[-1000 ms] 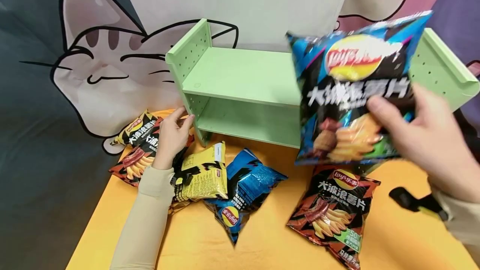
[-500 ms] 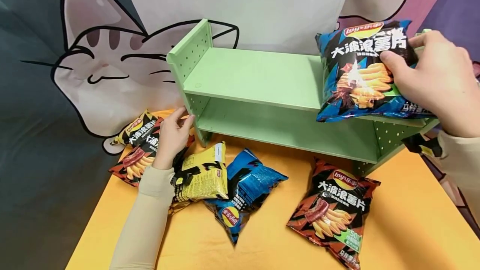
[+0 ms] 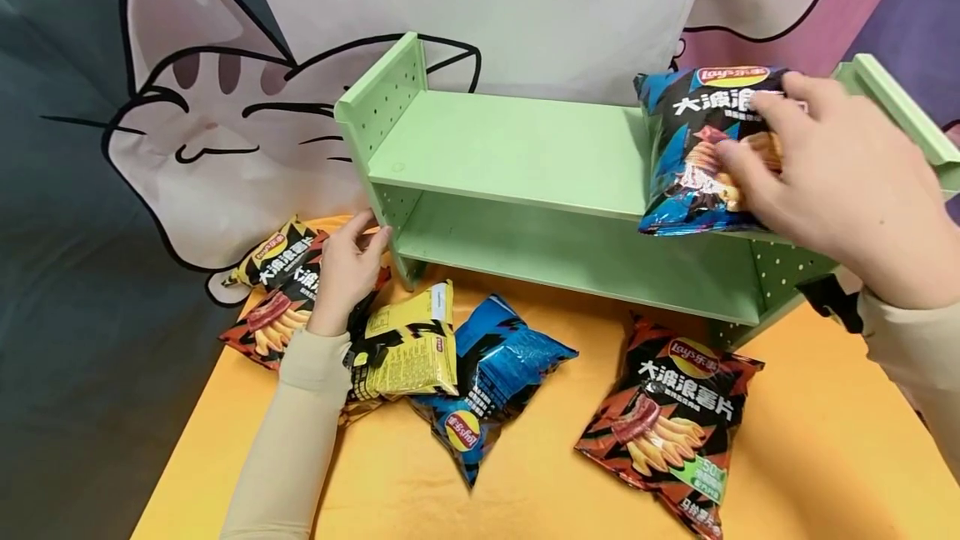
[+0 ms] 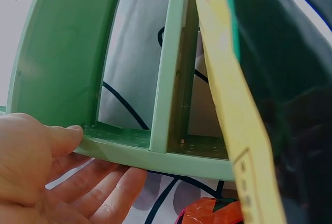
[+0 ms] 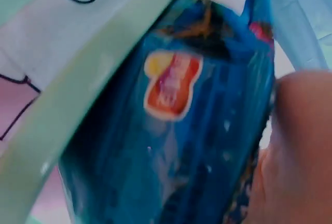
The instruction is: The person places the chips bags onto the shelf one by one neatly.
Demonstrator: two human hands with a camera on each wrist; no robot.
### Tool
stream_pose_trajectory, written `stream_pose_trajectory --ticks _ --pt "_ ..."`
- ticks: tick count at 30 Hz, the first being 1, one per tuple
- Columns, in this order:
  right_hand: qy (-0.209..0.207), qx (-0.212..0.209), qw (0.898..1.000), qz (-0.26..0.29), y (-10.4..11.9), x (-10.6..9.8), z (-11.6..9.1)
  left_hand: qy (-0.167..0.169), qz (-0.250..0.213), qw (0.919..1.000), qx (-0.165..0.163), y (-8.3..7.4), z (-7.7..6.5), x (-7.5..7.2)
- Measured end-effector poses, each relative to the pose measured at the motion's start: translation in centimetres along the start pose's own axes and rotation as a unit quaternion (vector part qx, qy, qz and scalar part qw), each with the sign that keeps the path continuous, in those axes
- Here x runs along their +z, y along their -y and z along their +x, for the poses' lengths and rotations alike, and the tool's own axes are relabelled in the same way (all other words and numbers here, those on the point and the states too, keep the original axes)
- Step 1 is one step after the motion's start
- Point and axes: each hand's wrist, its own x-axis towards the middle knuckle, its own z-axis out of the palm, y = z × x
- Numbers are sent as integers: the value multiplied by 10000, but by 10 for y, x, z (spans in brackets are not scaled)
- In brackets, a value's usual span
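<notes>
My right hand [image 3: 862, 182] lies against the front of a blue and black bag of potato chips [image 3: 693, 148], thumb and index finger spread over its printed face. The bag stands leaning back at the right end of the green two-tier shelf [image 3: 517, 148], on the upper board. In the right wrist view the same chip bag [image 5: 155, 156] is blurred, beside a green shelf edge. My left hand [image 3: 348, 273] holds the shelf's left side panel near its lower front. The left wrist view shows that hand [image 4: 67, 172] with its thumb on the panel edge and fingers beyond it.
On the orange-yellow tablecloth [image 3: 525, 465] lie a red-black chip bag [image 3: 667, 432], a blue one [image 3: 495, 373] and a yellow one [image 3: 408, 348]. More red and yellow bags [image 3: 277, 298] overlap by my left wrist. A cat-print cloth [image 3: 202, 148] hangs behind.
My right hand has carried the blue chip bag back and down onto the upper board. Its fingers have since shifted onto the bag's front. My left hand stays at the shelf's side.
</notes>
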Motion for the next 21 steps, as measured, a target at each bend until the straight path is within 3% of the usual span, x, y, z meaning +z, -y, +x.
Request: stream_pose_trajectory --ticks 3,6,13,21 --pt "604 -30 9981 92 2 4 1 -10 -48 10000 -16 0 1 0" --pt "843 182 9962 122 3 9 2 -15 -51 10000 -14 0 1 1" --pt "813 607 9948 53 -5 15 7 4 -6 10000 -19 0 1 2" --pt "702 743 9948 36 -14 23 10 -6 -46 10000 14 1 1 1"
